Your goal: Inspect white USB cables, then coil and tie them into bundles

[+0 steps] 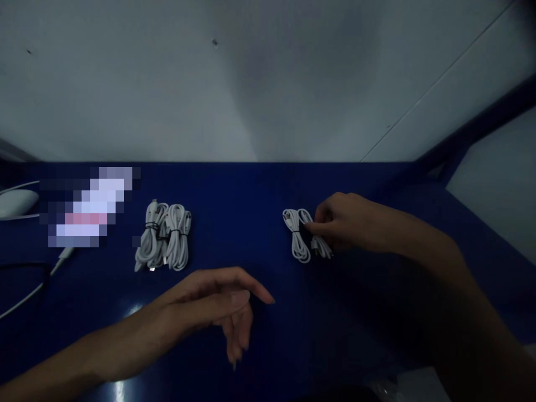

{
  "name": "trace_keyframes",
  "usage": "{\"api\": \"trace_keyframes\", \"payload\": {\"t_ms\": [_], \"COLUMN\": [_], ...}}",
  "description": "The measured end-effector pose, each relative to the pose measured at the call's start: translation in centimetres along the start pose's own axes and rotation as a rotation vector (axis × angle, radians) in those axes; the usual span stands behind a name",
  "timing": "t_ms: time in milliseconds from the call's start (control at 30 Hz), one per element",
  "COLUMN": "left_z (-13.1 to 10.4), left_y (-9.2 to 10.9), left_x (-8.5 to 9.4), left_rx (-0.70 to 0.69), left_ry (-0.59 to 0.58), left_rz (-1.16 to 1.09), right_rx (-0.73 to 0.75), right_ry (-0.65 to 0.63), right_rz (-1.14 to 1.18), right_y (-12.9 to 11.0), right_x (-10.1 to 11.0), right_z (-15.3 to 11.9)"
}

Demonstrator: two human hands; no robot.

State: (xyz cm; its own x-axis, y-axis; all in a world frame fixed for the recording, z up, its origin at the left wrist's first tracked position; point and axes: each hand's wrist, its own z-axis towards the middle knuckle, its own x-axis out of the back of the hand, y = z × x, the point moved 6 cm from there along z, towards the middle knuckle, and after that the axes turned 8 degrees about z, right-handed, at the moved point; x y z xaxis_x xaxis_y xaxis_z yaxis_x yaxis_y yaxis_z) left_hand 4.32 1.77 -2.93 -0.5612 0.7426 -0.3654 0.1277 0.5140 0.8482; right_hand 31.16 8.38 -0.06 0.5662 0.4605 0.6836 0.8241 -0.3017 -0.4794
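My right hand (347, 220) has its thumb and fingers closed on a coiled white cable (321, 245) lying on the blue table (238, 212); the hand partly hides it. Just left of that, a second coiled white cable (297, 237), bound with a dark tie, rests almost against it. My left hand (221, 307) hangs over the table's middle with nothing in it, its fingers bent and apart. Beyond that hand, to the left, several coiled white cables (178, 237) lie side by side in a group, dark ties round their middles.
On the left are a white rounded object (19, 204) resembling a computer mouse, a pixelated bright item (94, 206) and a white cord (31, 296) running from it. A pale wall (251, 84) rises behind the table. Something pale (416, 385) shows at the bottom right edge.
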Motion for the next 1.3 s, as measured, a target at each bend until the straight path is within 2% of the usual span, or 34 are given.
{"api": "trace_keyframes", "payload": {"t_ms": [100,233,367,533,600,667,767,1100,1300], "left_z": [0.1,0.2,0.2,0.5,0.7,0.7,0.7,0.7,0.7], "left_y": [-0.2,-0.5,-0.5,-0.6,-0.8,-0.8,-0.7,-0.8,-1.0], "left_x": [0.1,0.0,0.1,0.1,0.2,0.3,0.2,0.2,0.3], "left_rx": [0.001,0.008,0.021,0.012,0.012,0.009,0.004,0.006,-0.003], "left_ry": [0.0,-0.03,0.014,-0.013,-0.014,-0.017,-0.021,-0.018,-0.005], "left_rz": [-0.01,-0.031,-0.047,-0.075,-0.07,-0.068,-0.071,-0.073,-0.05], "right_rx": [-0.005,-0.003,0.114,0.246,0.271,0.238,0.192,0.122,0.099], "right_ry": [-0.003,0.057,0.087,0.126,0.199,0.28,0.304,0.425,0.441], "right_rz": [-0.011,0.024,0.181,0.155,0.067,-0.068,-0.158,-0.196,-0.142], "right_y": [0.2,0.3,-1.7,-5.3,-6.1,-6.1,-5.6,-4.9,-3.8], "right_x": [0.0,1.0,1.3,-1.4,-2.4,-3.0,-3.6,-2.9,-2.0], "right_z": [0.1,-0.3,-1.7,-3.0,-2.8,-2.4,-1.6,-2.0,-1.4]}}
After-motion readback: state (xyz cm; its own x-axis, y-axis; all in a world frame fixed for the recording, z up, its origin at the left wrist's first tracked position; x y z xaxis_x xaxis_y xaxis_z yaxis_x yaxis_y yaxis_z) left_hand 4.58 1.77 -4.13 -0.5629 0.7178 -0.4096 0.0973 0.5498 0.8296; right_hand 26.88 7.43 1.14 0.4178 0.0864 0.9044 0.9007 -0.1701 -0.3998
